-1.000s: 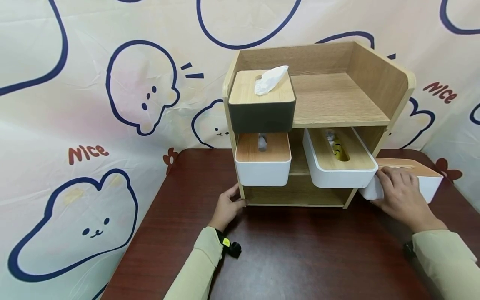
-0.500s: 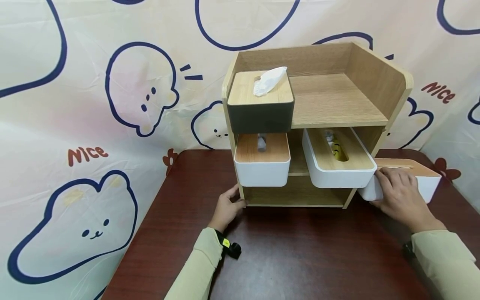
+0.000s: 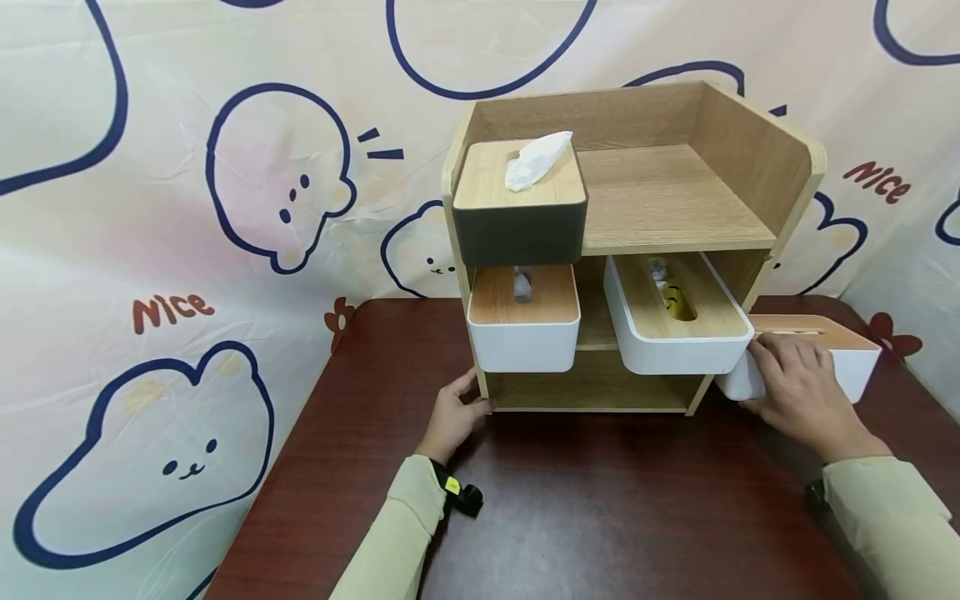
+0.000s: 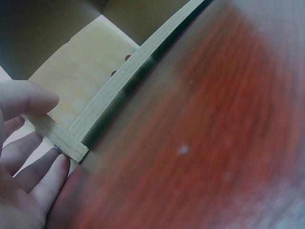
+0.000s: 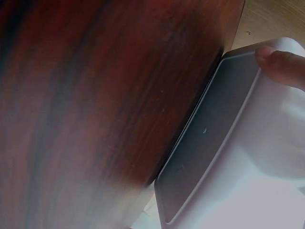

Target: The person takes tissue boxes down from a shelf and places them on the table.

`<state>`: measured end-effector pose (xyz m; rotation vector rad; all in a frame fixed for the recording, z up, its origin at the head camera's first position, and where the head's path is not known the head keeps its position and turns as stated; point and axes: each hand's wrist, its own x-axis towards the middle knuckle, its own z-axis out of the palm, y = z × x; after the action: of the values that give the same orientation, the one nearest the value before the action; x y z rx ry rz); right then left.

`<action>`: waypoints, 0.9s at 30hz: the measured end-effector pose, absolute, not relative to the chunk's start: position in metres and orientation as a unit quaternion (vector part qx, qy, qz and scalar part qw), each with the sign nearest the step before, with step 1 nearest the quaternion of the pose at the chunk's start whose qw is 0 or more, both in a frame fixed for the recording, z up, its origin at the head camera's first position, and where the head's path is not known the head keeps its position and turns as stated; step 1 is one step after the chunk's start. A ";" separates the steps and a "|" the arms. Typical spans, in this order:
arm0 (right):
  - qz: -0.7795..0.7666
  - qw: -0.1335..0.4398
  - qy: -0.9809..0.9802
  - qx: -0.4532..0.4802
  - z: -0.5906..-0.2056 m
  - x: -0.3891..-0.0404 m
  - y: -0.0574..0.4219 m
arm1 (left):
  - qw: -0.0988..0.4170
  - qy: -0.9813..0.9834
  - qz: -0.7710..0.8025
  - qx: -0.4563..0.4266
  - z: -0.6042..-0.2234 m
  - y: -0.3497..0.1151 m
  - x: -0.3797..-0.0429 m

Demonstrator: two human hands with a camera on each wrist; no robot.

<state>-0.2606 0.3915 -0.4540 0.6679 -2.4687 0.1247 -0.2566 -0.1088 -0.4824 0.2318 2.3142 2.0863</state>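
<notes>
Nothing visibly moved — the right hand (image 3: 798, 396) grips a white, tan-lidded box (image 3: 856, 372); left hand (image 3: 452, 418) pinches the pale wood-grained shelf (image 3: 675, 196).

I noted a dark tissue box (image 3: 517, 235), white tissue (image 3: 538, 161) rising from its pale lid (image 3: 487, 179). Below sat a narrow white box (image 3: 523, 347); to its right, a wider white box (image 3: 686, 358) showed yellow through its slotted top (image 3: 708, 296). A bear-print backdrop (image 3: 300, 375) hung behind the red-brown counter (image 3: 615, 500).

Right grip (image 5: 285, 67) on white box (image 5: 233, 138)
</notes>
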 end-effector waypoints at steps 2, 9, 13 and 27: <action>0.047 0.287 -0.923 0.251 -0.454 -0.261 0.391 | 0.010 0.741 0.667 0.074 -0.483 -0.109 -0.256; 0.035 0.272 -0.929 0.250 -0.452 -0.259 0.391 | 0.008 0.740 0.669 0.075 -0.483 -0.108 -0.256; 0.017 0.266 -0.932 0.247 -0.451 -0.258 0.390 | 0.010 0.739 0.670 0.075 -0.483 -0.108 -0.256; 0.001 0.267 -0.934 0.239 -0.450 -0.254 0.387 | 0.007 0.737 0.672 0.071 -0.483 -0.108 -0.255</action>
<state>-0.2545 0.3869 -0.4503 0.6455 -2.5201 0.0016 -0.2554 -0.1077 -0.4828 0.2223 2.3056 2.1021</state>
